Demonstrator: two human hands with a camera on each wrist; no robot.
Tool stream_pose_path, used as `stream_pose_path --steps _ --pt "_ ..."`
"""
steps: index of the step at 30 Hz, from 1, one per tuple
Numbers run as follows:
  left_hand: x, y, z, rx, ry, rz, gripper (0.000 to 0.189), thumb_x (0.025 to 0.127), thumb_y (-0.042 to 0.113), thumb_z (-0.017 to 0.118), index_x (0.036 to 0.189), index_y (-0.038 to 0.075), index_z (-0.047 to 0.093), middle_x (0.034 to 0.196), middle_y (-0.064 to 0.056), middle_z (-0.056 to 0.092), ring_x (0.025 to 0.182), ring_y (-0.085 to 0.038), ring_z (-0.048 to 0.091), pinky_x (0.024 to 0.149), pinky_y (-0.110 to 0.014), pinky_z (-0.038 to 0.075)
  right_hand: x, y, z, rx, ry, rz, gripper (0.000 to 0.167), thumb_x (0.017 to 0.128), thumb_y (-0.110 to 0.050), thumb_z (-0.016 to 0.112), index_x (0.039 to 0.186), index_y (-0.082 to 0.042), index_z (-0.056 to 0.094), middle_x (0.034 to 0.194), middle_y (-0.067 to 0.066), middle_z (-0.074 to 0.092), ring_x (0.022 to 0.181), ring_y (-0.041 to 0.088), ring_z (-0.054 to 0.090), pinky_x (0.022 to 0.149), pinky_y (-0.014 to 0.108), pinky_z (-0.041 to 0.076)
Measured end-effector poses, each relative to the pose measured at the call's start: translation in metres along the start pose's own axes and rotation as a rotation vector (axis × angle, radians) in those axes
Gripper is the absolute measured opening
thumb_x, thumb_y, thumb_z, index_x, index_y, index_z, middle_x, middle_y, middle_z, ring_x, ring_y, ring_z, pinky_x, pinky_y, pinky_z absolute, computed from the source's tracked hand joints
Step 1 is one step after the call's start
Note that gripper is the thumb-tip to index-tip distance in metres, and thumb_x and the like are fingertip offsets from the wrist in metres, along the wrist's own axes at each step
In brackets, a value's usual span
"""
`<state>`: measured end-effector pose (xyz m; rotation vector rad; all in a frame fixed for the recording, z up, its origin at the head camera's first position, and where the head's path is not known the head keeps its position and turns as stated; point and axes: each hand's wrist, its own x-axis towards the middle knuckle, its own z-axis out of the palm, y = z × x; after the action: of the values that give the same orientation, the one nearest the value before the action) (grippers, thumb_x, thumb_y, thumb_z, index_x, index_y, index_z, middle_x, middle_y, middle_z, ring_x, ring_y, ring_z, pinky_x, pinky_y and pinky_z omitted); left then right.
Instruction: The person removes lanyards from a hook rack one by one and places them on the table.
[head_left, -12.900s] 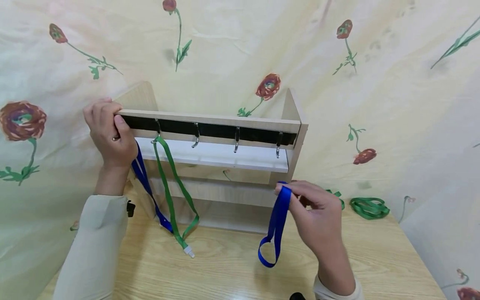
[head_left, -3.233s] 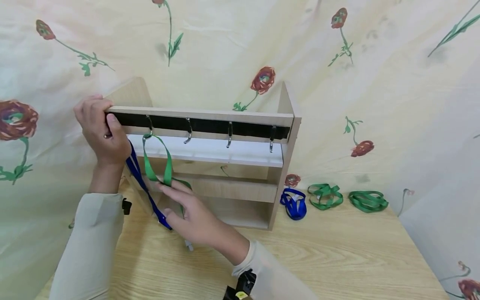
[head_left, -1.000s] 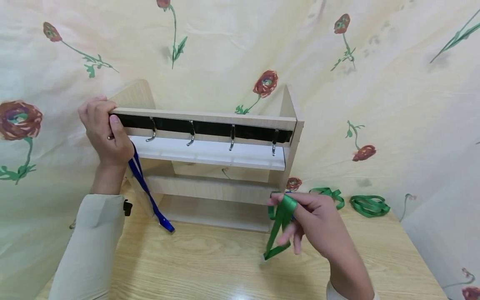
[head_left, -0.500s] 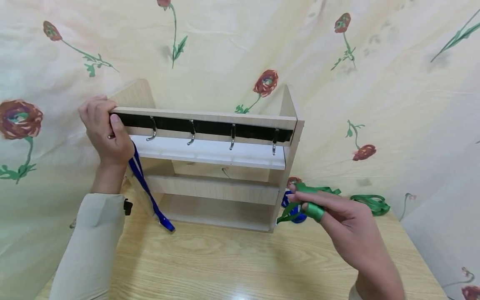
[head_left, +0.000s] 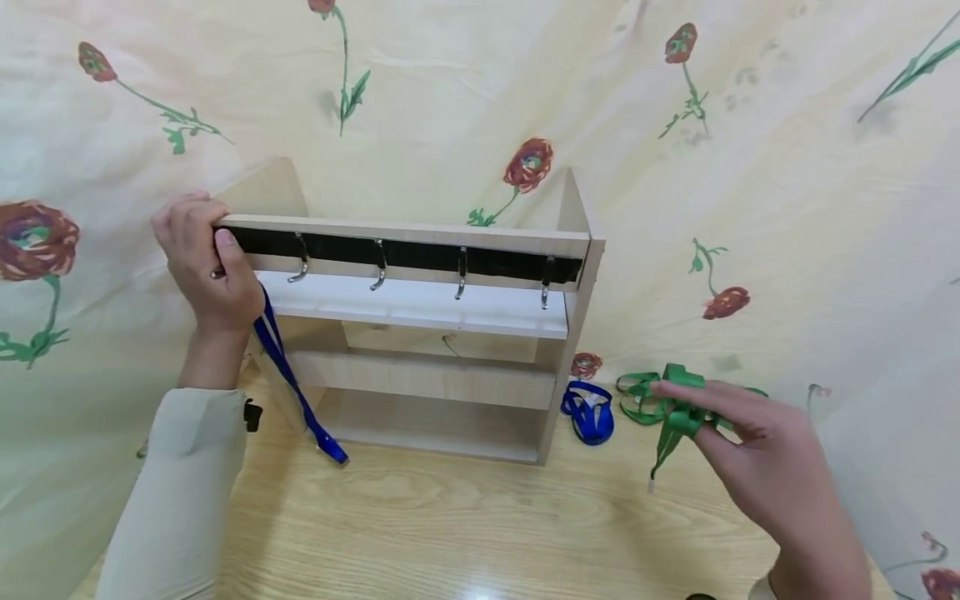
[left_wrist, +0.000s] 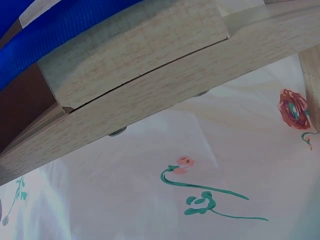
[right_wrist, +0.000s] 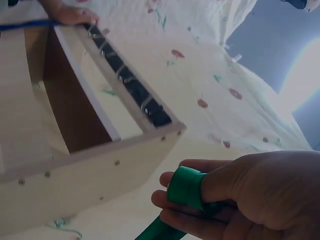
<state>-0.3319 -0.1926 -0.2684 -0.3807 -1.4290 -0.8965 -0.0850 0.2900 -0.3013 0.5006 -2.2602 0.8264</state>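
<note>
My left hand (head_left: 206, 262) grips the left end of the wooden shelf's front rail (head_left: 420, 232), thumb in front and fingers over the top. A blue lanyard (head_left: 288, 367) hangs below that hand, its upper end hidden; its strap (left_wrist: 60, 42) crosses close in the left wrist view. At the right, above the table, my right hand (head_left: 757, 442) holds a green lanyard (head_left: 678, 417) gathered in loops between thumb and fingers, with its clip end dangling. In the right wrist view, the green strap (right_wrist: 185, 187) wraps over the thumb. Several metal hooks (head_left: 380, 267) on the black strip carry nothing.
On the table (head_left: 450, 525), right of the shelf, lies a coiled blue lanyard (head_left: 590, 414). Beside it a coiled green lanyard (head_left: 636, 387) shows partly behind my right hand, which mostly covers another green coil. Flowered cloth (head_left: 420, 108) hangs behind.
Earlier my right hand held a blue lanyard, now coiled on the table. It then took the green lanyard off its hook and carried it right, gathering it. My left hand stays on the rail.
</note>
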Motion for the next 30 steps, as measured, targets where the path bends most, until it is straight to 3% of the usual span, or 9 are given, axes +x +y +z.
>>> stream_pose_path --steps 2,6,9,12,16,19,23,30 --pt "0.0 0.0 -0.001 0.003 0.0 0.0 0.047 0.091 0.027 0.037 0.093 -0.014 0.058 0.093 -0.034 0.056 0.11 -0.047 0.058 0.117 -0.039 0.032 -0.001 0.008 -0.002 -0.032 0.027 0.02 0.06 0.074 0.028 0.069 0.115 -0.013 0.083 0.119 -0.028 0.074 0.109 -0.017 0.065 0.066 0.007 0.04" --pt "-0.001 -0.001 -0.001 0.004 -0.005 -0.001 0.047 0.091 0.027 0.037 0.094 -0.015 0.059 0.093 -0.034 0.055 0.109 -0.047 0.058 0.118 -0.039 0.031 -0.003 0.028 -0.005 -0.09 0.027 0.078 0.056 0.076 0.024 0.07 0.111 -0.017 0.085 0.114 -0.03 0.073 0.102 -0.023 0.061 0.062 0.011 0.037" --pt "-0.001 -0.001 -0.001 -0.002 -0.001 -0.003 0.047 0.091 0.027 0.038 0.095 -0.015 0.059 0.094 -0.034 0.056 0.11 -0.047 0.058 0.117 -0.039 0.031 -0.004 0.043 -0.007 -0.114 -0.024 0.133 0.05 0.079 0.02 0.071 0.11 -0.016 0.085 0.112 -0.035 0.069 0.099 -0.026 0.057 0.063 0.011 0.038" --pt "-0.001 0.0 -0.001 -0.002 0.002 -0.002 0.047 0.091 0.027 0.038 0.095 -0.015 0.06 0.094 -0.035 0.056 0.111 -0.047 0.058 0.117 -0.038 0.031 -0.002 0.057 -0.006 -0.126 -0.091 0.183 0.042 0.081 0.017 0.072 0.109 -0.012 0.084 0.111 -0.015 0.079 0.096 -0.027 0.054 0.062 0.01 0.039" --pt "0.0 0.001 -0.001 -0.001 -0.002 0.0 0.047 0.091 0.027 0.038 0.095 -0.015 0.059 0.094 -0.035 0.055 0.109 -0.048 0.057 0.117 -0.038 0.031 -0.002 0.072 -0.004 -0.144 -0.15 0.223 0.035 0.084 0.013 0.074 0.108 -0.01 0.084 0.105 0.017 0.081 0.076 -0.015 0.052 0.06 0.013 0.038" --pt "0.0 0.0 -0.001 0.0 -0.002 0.0 0.047 0.091 0.027 0.038 0.094 -0.015 0.059 0.094 -0.035 0.055 0.108 -0.049 0.057 0.117 -0.038 0.031 -0.002 0.081 -0.004 -0.144 -0.171 0.259 0.034 0.085 0.012 0.073 0.109 -0.01 0.084 0.101 0.005 0.082 0.063 0.001 0.045 0.055 0.02 0.035" --pt "-0.001 -0.001 -0.001 0.002 -0.005 0.003 0.047 0.091 0.027 0.038 0.095 -0.015 0.059 0.094 -0.034 0.055 0.107 -0.049 0.056 0.117 -0.039 0.031 -0.004 0.091 -0.007 -0.128 -0.218 0.34 0.036 0.087 0.011 0.07 0.114 -0.009 0.082 0.099 -0.009 0.081 0.059 0.004 0.044 0.054 0.024 0.035" --pt "0.0 -0.001 -0.001 0.008 -0.006 -0.001 0.047 0.091 0.027 0.038 0.095 -0.014 0.059 0.095 -0.034 0.056 0.11 -0.047 0.057 0.118 -0.039 0.031 -0.007 0.107 -0.012 -0.137 -0.425 0.485 0.034 0.091 0.007 0.068 0.121 -0.005 0.079 0.109 0.014 0.082 0.065 0.001 0.052 0.06 0.023 0.042"
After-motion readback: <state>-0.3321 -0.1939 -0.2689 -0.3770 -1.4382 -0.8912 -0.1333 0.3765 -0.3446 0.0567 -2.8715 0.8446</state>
